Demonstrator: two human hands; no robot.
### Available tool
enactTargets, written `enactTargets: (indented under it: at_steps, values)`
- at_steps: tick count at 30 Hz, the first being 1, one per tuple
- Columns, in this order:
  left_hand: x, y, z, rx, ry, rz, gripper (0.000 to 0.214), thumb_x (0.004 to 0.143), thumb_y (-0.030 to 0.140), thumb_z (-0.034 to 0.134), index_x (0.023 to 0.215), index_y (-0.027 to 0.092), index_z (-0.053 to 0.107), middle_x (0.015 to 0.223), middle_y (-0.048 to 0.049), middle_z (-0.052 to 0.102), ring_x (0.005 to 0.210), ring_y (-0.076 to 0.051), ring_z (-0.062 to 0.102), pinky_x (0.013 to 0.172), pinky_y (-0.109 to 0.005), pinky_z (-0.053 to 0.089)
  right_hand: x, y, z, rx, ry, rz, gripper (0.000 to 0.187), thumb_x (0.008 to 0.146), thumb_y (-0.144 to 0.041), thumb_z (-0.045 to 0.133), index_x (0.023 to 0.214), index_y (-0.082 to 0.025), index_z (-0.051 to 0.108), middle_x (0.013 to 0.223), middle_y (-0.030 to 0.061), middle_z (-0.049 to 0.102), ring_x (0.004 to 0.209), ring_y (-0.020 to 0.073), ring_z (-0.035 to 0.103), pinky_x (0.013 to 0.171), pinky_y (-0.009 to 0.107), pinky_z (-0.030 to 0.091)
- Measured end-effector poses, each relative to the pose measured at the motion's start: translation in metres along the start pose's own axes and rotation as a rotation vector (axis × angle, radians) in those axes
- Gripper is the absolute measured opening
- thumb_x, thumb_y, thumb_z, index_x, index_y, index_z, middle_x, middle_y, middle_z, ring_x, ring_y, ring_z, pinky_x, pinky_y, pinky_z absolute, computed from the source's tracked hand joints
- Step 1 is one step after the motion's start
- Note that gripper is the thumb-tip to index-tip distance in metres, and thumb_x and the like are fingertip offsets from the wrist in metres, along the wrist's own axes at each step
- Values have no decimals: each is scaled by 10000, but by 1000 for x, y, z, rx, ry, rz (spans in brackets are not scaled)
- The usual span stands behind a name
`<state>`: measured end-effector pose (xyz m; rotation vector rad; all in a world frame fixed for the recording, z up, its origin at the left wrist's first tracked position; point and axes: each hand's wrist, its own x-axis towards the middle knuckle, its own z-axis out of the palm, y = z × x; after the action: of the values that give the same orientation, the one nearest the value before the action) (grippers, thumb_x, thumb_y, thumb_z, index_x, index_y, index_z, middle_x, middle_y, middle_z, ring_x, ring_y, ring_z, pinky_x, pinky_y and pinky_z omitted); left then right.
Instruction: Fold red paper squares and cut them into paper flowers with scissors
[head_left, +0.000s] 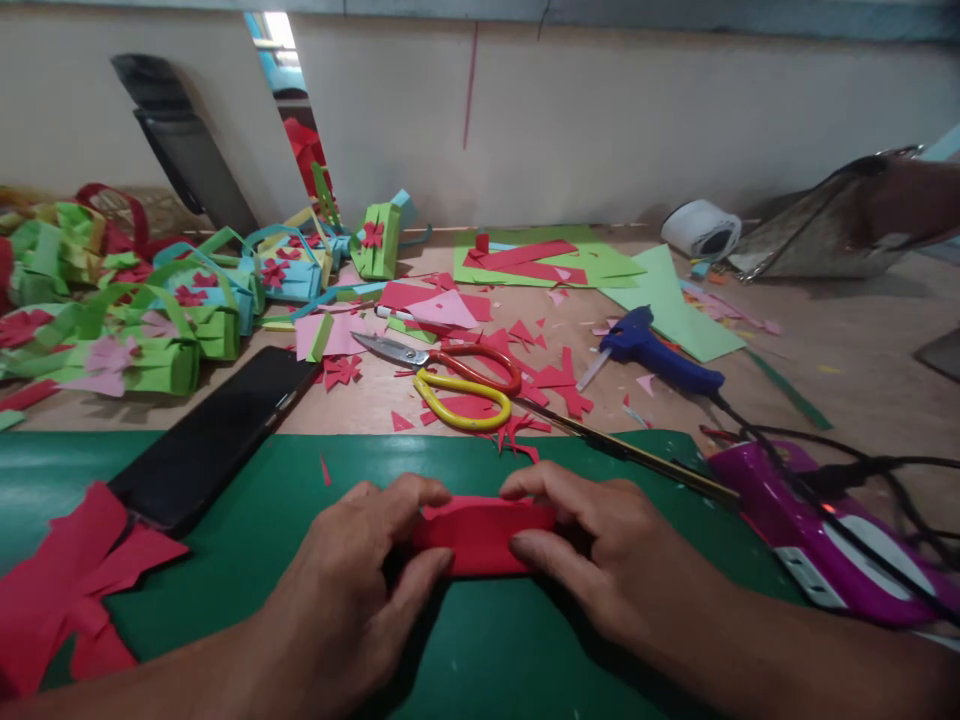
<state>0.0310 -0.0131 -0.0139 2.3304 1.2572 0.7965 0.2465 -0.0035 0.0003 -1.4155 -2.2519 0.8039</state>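
Note:
A folded piece of red paper point(484, 535) lies on the green cutting mat point(247, 560), pinched at both ends. My left hand point(360, 580) grips its left end between thumb and fingers. My right hand point(592, 550) grips its right end the same way. Both hands rest on the mat near its middle.
Yellow and red-handled scissors point(450, 375) lie beyond the mat among red scraps. A blue glue gun point(660, 360) and a purple device point(810, 520) with black cables are at right. A black phone point(217, 430) and red paper pieces point(67, 590) sit at left. Paper baskets point(150, 310) crowd the far left.

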Motion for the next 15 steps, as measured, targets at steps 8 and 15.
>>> enactTargets:
  at_steps: [8, 15]
  values:
    - [-8, -12, 3, 250, 51, 113, 477, 853, 217, 516, 1313, 166, 399, 808, -36, 678, 669, -175, 613, 657, -311, 485, -1, 5, 7, -103, 51, -67, 291, 792, -136, 563, 1057, -243, 507, 682, -15, 680, 585, 207, 645, 538, 294, 433]
    - [-17, 2, 10, 402, 209, 502, 275, 901, 159, 400, 915, 232, 665, 970, 20, 716, 927, -165, 629, 773, -263, 495, -5, 8, 9, -75, 9, -149, 160, 855, -117, 475, 958, -239, 487, 701, -16, 652, 557, 168, 607, 517, 270, 417]
